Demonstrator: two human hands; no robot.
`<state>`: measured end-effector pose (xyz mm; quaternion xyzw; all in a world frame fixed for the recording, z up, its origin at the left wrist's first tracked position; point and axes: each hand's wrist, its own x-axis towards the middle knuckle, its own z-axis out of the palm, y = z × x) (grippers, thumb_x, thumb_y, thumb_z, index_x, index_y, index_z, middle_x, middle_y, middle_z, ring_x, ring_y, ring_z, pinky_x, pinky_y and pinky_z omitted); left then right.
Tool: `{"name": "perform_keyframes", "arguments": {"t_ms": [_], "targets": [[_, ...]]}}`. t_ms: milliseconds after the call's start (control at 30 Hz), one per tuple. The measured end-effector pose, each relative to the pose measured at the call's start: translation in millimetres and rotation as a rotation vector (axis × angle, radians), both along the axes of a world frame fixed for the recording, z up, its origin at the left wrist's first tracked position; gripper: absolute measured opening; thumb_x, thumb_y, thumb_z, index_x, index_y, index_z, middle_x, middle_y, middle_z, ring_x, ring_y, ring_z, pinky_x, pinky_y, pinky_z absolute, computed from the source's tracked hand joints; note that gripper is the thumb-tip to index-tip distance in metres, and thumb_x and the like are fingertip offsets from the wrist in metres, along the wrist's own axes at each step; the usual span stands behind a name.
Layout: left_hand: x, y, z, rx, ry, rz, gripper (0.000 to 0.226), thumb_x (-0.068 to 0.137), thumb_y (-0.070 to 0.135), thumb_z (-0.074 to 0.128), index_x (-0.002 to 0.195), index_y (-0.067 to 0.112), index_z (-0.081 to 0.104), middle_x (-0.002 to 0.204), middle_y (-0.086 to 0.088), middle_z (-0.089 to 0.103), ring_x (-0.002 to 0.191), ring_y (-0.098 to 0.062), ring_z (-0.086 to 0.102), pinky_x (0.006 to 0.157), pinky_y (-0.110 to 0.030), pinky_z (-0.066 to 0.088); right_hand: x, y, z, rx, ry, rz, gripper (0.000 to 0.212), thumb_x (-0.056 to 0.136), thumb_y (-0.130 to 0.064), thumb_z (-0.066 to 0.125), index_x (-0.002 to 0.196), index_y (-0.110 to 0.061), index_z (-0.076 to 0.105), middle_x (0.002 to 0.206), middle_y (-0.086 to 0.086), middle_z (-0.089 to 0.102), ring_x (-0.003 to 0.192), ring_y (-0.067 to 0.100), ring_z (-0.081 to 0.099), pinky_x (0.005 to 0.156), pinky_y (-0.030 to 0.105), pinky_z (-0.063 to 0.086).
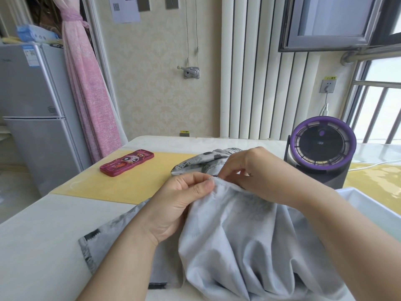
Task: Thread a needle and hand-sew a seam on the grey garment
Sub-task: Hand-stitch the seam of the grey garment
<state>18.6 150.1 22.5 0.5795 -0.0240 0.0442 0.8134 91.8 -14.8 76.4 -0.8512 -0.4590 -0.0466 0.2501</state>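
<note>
**Seam under way: garment point(238, 235)**

Bunched on table point(43, 235), top edge raised. Thumb and forefinger of left hand point(180, 200) pinch the edge. The right hand point(256, 170), fingers curled, pinches it just beside. Silver sliver between: probably needle point(210, 178). Advice: keep edge taut, stitches small and even.

Matt grey cloth garment point(249, 235), glossy plastic phone case point(127, 162), smooth glossy table point(43, 235), brushed-metal fridge point(32, 127).
</note>
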Motion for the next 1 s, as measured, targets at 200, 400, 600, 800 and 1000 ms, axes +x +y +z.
{"name": "perform_keyframes", "arguments": {"t_ms": [200,400,600,800,1000], "targets": [[1.2,-0.9,0.6,-0.037,-0.019,0.019,0.008,0.069,0.011,0.066,0.068,0.015,0.073,0.074,-0.007,0.070,0.065,-0.013,0.066,0.063,-0.020,0.055,0.7,3.1,-5.4,0.110,0.025,0.013,0.027,0.088,-0.010,0.058,0.088,-0.032,0.074,0.087,-0.015,0.071,0.085,0.008,0.066,0.080,0.036,0.053],[5.7,-0.8,-0.8,-0.074,-0.082,0.126,0.019,0.074,0.014,0.066,0.091,0.006,0.069,0.091,-0.015,0.071,0.083,-0.022,0.067,0.074,-0.025,0.056,-10.7,3.9,-2.8,0.324,0.261,0.151,0.007,0.093,-0.016,0.057,0.099,-0.015,0.060,0.075,-0.023,0.062,0.055,-0.001,0.049,0.057,0.012,0.038],[6.7,-5.7,-3.6,0.018,-0.063,0.181,0.036,0.066,0.020,0.069,0.098,0.003,0.069,0.098,-0.017,0.071,0.091,-0.024,0.067,0.088,-0.034,0.049,-11.8,10.6,-12.1,0.342,0.172,0.095,0.007,0.088,-0.022,0.066,0.081,-0.024,0.065,0.077,0.005,0.071,0.068,0.027,0.065,0.064,0.037,0.052],[11.6,-2.1,-10.0,0.307,-0.048,0.406,0.006,0.081,0.010,0.069,0.076,0.015,0.069,0.078,-0.007,0.070,0.075,-0.017,0.061,0.073,-0.026,0.046,-11.6,5.7,5.0,0.556,0.201,-0.106,0.016,0.085,-0.024,0.068,0.071,-0.022,0.062,0.081,0.013,0.069,0.057,0.015,0.050,0.054,0.025,0.042],[14.6,1.9,-15.0,0.516,-0.055,0.526,0.014,0.085,0.012,0.067,0.072,0.017,0.066,0.070,-0.005,0.064,0.065,-0.011,0.053,0.057,-0.016,0.040,-21.4,-5.4,32.0,1.119,1.068,0.226,0.014,0.093,-0.012,0.047,0.079,-0.013,0.048,0.058,0.001,0.059,0.065,0.016,0.065,0.068,0.031,0.058]]}}
